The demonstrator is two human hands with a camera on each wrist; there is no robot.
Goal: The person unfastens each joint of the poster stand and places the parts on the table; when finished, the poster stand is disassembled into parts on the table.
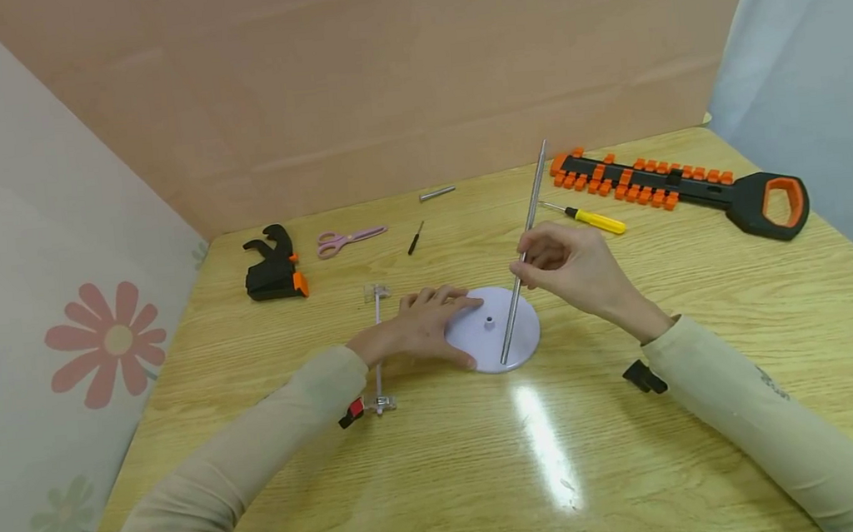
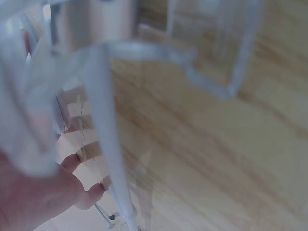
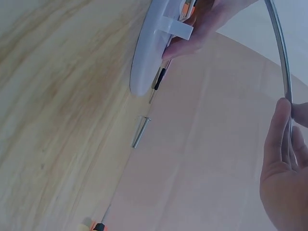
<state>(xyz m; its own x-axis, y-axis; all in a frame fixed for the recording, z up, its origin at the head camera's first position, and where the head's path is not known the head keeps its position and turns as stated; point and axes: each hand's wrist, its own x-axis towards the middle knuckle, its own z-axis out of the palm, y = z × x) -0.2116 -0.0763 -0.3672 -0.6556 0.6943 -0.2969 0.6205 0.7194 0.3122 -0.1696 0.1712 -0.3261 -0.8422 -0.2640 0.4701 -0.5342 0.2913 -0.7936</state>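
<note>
My left hand [image 1: 431, 324] rests over the left side of a round white base [image 1: 478, 345], thumb and fingers spread near its rim. A short hollow stub [image 1: 489, 322] rises from the base's middle. In my right hand [image 1: 572, 263] a thin metal rod [image 1: 534, 199] is pinched between thumb and fingers. The rod slants, its lower end over the front of the base, beside the stub; I cannot tell if they touch. The right wrist view also shows the rod [image 3: 284, 57] between the fingertips. Under my left forearm lies a white rod with clear clips [image 1: 377, 303].
Behind lie a black clamp [image 1: 272, 270], pink scissors [image 1: 345, 240], a small black screwdriver [image 1: 414, 240] and a short metal rod [image 1: 437, 193]. To the right are a yellow screwdriver [image 1: 599, 221] and a black-orange toothed bar [image 1: 661, 185]. Walls stand behind and at the left.
</note>
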